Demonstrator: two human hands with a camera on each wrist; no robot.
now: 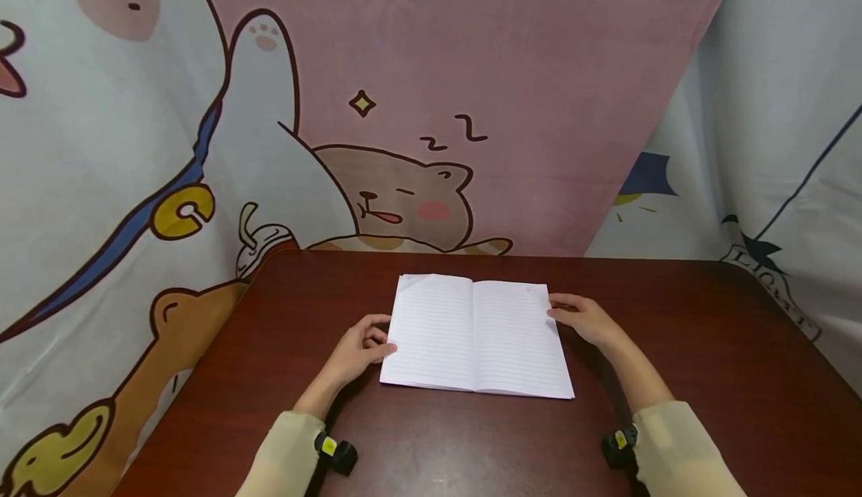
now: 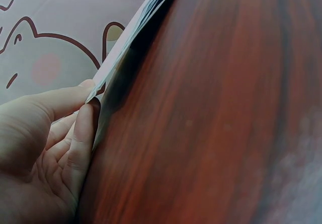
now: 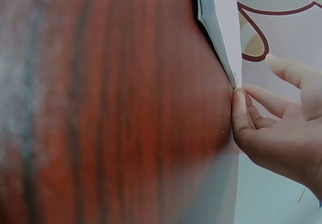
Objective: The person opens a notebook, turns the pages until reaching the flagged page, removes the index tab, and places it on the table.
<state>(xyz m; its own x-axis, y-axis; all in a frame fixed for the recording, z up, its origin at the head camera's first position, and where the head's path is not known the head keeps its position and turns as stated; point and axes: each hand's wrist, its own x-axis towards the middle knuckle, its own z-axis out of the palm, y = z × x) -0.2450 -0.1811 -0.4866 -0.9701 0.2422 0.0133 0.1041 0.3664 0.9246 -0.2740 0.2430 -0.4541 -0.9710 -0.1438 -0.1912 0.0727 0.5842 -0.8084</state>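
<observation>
An open notebook (image 1: pixel 431 332) with blank lined pages lies on the dark wooden table, its fold running down the middle. At its left edge, my left hand (image 1: pixel 360 351) pinches the pages. In the left wrist view the thumb (image 2: pixel 70 99) is on top of the edge and a finger (image 2: pixel 83 133) is below it. My right hand (image 1: pixel 587 319) is at the upper part of the right edge. Its fingertips touch that edge in the right wrist view, while the thumb (image 3: pixel 287 70) stands raised apart from the paper.
The reddish-brown table (image 1: pixel 444 444) extends around the notebook to a rounded far edge. Behind it hangs a cloth (image 1: pixel 539 108) printed with cartoon animals. A small black device (image 1: pixel 345 457) is strapped at the left wrist and another device (image 1: pixel 616 448) at the right.
</observation>
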